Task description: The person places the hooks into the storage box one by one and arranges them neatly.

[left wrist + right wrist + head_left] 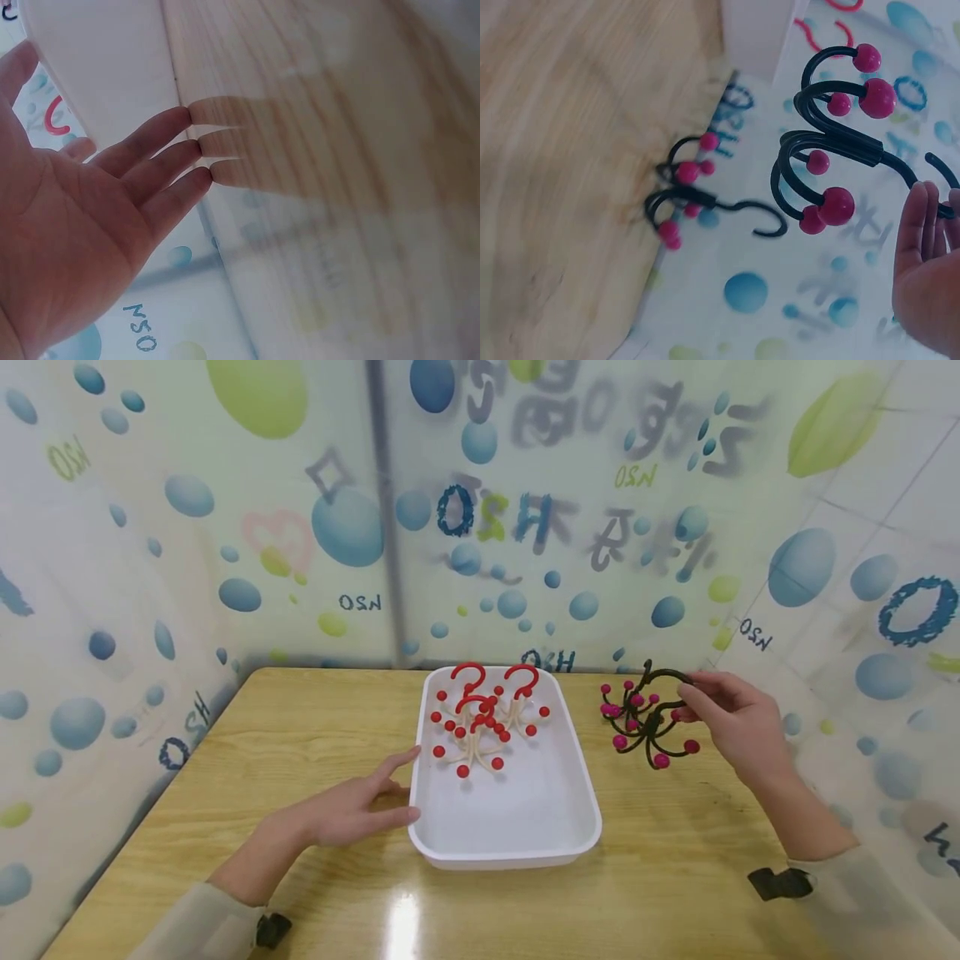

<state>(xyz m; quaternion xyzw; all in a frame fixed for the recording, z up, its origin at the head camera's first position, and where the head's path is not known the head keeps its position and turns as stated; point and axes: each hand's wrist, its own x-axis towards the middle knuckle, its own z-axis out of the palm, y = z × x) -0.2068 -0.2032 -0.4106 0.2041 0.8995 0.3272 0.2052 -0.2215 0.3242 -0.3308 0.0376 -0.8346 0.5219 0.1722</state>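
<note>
My left hand (341, 814) touches the left side of a white plastic tray (517, 814), with its thumb and fingers spread along the rim. Inside the tray, toward its far end, stand three cream multi-prong hooks (472, 745) with red ball tips and red curved tops. On the right, my right hand (738, 718) pinches the curved top of a black multi-prong hook (859, 150) with pink ball tips, held above the table. A second black hook (696, 196) of the same kind stands on the table behind it, partly hidden by the held one in the head view.
The wooden table (300, 727) meets a patterned curtain-like wall (300, 602) along its far edge. Similar patterned walls rise at left and right. Black bands (780, 883) sit at both sleeve cuffs.
</note>
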